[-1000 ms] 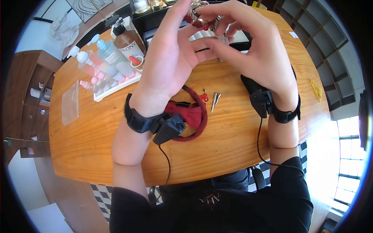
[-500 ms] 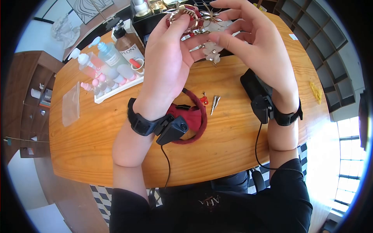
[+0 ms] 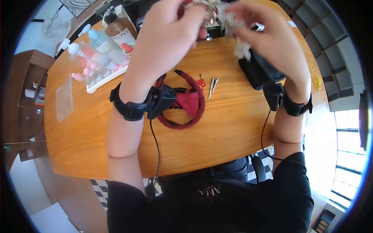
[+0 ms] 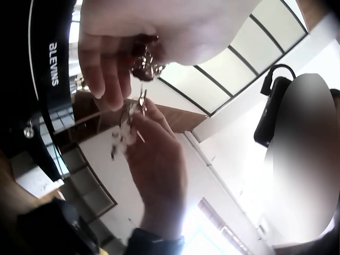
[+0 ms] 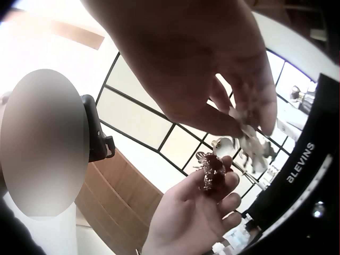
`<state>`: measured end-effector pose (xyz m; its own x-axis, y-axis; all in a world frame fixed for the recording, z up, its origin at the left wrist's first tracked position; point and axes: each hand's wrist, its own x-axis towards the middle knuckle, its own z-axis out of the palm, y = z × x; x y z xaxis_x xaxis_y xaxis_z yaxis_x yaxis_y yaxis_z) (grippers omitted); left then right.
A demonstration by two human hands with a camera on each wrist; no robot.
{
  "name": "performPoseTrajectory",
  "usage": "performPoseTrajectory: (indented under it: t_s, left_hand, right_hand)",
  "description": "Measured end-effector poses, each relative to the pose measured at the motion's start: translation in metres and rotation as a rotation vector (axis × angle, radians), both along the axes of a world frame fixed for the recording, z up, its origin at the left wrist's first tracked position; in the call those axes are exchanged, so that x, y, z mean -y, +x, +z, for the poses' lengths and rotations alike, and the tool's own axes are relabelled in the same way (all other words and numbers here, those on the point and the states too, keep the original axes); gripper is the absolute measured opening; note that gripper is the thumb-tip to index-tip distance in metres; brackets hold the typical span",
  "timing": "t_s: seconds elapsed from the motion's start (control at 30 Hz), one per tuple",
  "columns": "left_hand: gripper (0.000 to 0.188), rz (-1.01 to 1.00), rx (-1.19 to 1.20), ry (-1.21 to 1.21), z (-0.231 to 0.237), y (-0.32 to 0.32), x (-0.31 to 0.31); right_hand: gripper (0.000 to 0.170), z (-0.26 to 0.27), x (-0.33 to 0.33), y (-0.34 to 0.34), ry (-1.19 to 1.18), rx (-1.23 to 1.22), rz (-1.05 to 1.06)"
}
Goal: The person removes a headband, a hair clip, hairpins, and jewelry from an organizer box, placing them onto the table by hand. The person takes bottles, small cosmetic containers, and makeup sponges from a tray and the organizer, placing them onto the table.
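Head view, top centre: gripped in the left hand [image 3: 171,37], a red-and-metal ornament [image 3: 211,14]; pinched in the right hand [image 3: 276,42], just beside it, a blurred white ornament [image 3: 241,50]. Only here, on the bench [image 3: 233,116]: a dark-red headband [image 3: 188,103] with bow near centre, silver pieces [image 3: 212,87] and a red trinket [image 3: 201,82] at its right, a black case [image 3: 254,73] farther right, bottles [image 3: 97,46] in a white tray [image 3: 112,80] at upper left.

Left wrist view: close under the left hand, above centre, the red-and-metal ornament; lower, the white ornament at the right hand's fingertips. Readable at upper left, unlike from the head: BLEVINS on a black panel [image 4: 40,79].

Right wrist view: clearest on the left hand, curled around the metal; right of centre, the white ornament between right thumb and fingers.
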<state>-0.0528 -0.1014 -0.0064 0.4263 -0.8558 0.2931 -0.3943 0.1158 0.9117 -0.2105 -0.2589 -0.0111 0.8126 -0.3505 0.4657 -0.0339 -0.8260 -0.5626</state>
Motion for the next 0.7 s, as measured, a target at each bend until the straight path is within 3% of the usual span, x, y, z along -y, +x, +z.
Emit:
performPoseTrajectory:
  t_s: [0.03, 0.07, 0.13, 0.17, 0.3, 0.37, 0.4, 0.5, 0.57, 0.63, 0.67, 0.7]
  left_hand:
    - [0.02, -0.006, 0.132, 0.117, 0.007, -0.002, -0.004]
    - [0.02, -0.013, 0.125, 0.122, 0.0, -0.001, -0.003]
    - [0.026, -0.051, 0.427, 0.187, -0.022, 0.003, 0.003]
    - [0.026, -0.059, 0.42, 0.188, -0.027, 0.001, 0.002]
    - [0.024, -0.119, 0.641, 0.349, -0.039, -0.006, 0.002]
    - [0.022, -0.228, 0.727, 0.478, -0.042, -0.01, 0.001]
    - [0.022, -0.284, 0.801, 0.424, -0.046, -0.011, -0.002]
    - [0.023, -0.445, 0.831, 0.415, -0.069, -0.008, -0.001]
    - [0.023, -0.431, 0.817, 0.418, -0.069, -0.019, 0.0]
    - [0.024, -0.501, 0.809, 0.669, -0.064, -0.029, 0.002]
    - [0.024, -0.499, 0.772, 0.479, -0.078, -0.027, -0.004]
    - [0.024, -0.494, 0.774, 0.474, -0.082, -0.029, -0.004]
  right_hand:
    - [0.029, -0.011, 0.003, -0.003, -0.118, -0.192, 0.002]
    - [0.026, -0.019, -0.004, -0.007, -0.074, -0.316, 0.011]
    - [0.022, -0.044, -0.008, -0.015, -0.066, -0.446, 0.059]
    - [0.021, -0.059, -0.009, -0.019, -0.034, -0.512, 0.065]
    - [0.022, -0.094, -0.019, -0.035, 0.071, -0.544, 0.121]
    - [0.024, -0.1, -0.03, -0.03, 0.253, -0.539, 0.08]
    - [0.025, -0.096, -0.034, -0.034, 0.314, -0.565, 0.05]
    - [0.025, -0.101, -0.032, -0.042, 0.228, -0.432, 0.065]
    - [0.024, -0.1, -0.026, -0.051, 0.169, -0.356, 0.032]
    - [0.024, -0.093, -0.024, -0.054, 0.101, -0.277, 0.003]
    - [0.021, -0.088, -0.024, -0.055, 0.148, -0.288, 0.0]
    - [0.019, -0.083, -0.025, -0.055, 0.192, -0.299, 0.0]
